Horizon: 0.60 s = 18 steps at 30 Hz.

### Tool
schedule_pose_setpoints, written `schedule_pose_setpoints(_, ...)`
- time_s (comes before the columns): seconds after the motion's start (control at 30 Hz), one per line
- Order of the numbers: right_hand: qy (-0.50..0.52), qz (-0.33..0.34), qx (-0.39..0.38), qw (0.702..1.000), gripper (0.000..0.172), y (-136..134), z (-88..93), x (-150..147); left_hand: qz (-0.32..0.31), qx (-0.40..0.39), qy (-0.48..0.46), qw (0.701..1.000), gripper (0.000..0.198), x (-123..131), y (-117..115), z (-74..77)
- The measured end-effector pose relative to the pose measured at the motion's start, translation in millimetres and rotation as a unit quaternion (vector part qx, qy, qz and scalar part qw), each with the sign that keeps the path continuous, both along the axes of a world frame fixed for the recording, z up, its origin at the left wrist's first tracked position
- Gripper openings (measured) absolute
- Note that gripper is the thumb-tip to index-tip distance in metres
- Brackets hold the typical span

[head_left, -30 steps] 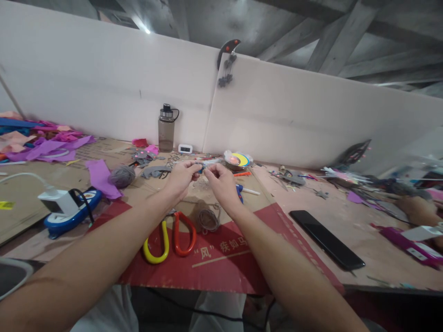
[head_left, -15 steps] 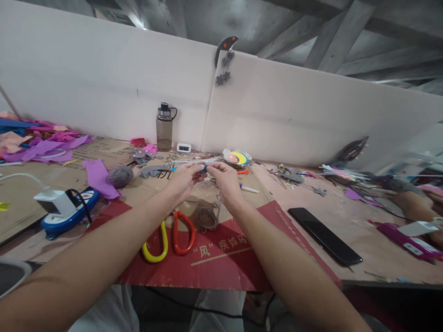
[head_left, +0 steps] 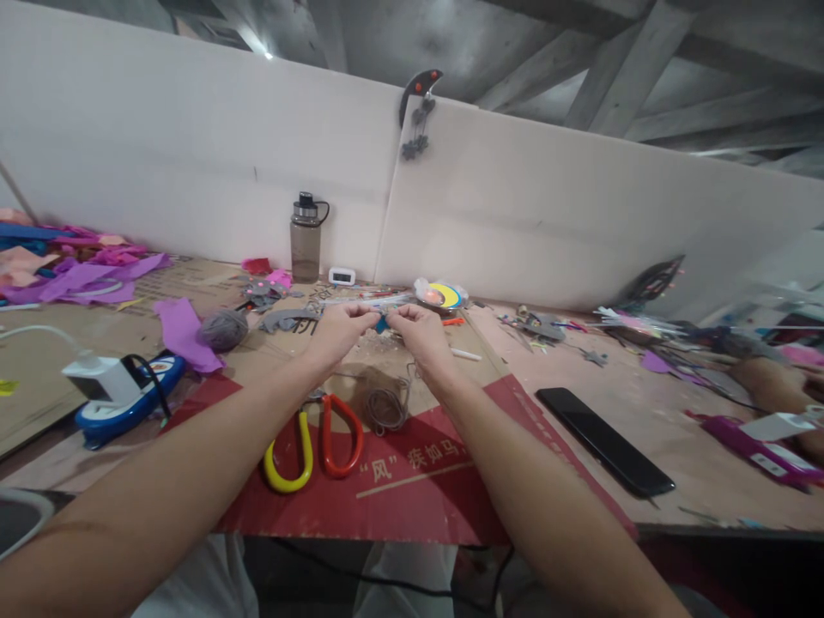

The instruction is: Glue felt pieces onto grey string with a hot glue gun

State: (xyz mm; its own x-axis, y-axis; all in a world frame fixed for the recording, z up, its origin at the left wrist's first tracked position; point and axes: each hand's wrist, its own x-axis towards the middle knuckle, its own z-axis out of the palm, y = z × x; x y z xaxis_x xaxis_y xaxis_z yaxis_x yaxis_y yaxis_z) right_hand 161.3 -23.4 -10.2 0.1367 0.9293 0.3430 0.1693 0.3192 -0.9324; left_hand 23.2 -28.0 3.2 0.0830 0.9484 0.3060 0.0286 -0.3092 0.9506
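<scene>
My left hand (head_left: 341,330) and my right hand (head_left: 418,333) are raised together over the middle of the bench, fingertips almost touching. Both are pinched on a small blue piece (head_left: 382,324) held between them; its exact shape is too small to tell. Thin grey cord hangs down from the hands to a loose coil of grey cord (head_left: 384,407) on the cardboard below. Scissors with one yellow and one red handle (head_left: 315,445) lie just under my left forearm.
A black phone (head_left: 603,442) lies at the right. At the left sit a white charger on a blue power strip (head_left: 122,390), grey yarn (head_left: 222,329) and purple paper scraps (head_left: 184,330). A water bottle (head_left: 305,238) stands by the white partition. Another person's arm (head_left: 776,386) rests far right.
Both hands have lifted slightly and drawn a little closer together, still pinching the blue piece. The view has shifted a bit; nothing else on the bench moved.
</scene>
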Motion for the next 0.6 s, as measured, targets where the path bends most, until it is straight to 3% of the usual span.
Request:
schedule_pose_setpoints(0.37, -0.077, -0.004, 0.070, 0.995, 0.023, -9, 2.7, -3, -0.049, -0.028, -0.033, 0.998, 0.019, -6, 13, -9.4)
schedule_pose_setpoints(0.6, -0.057, -0.017, 0.069, 0.996, 0.022, -8, 4.9, -1, -0.108, -0.020, -0.064, 0.992, 0.015, -3, 8, -6.8)
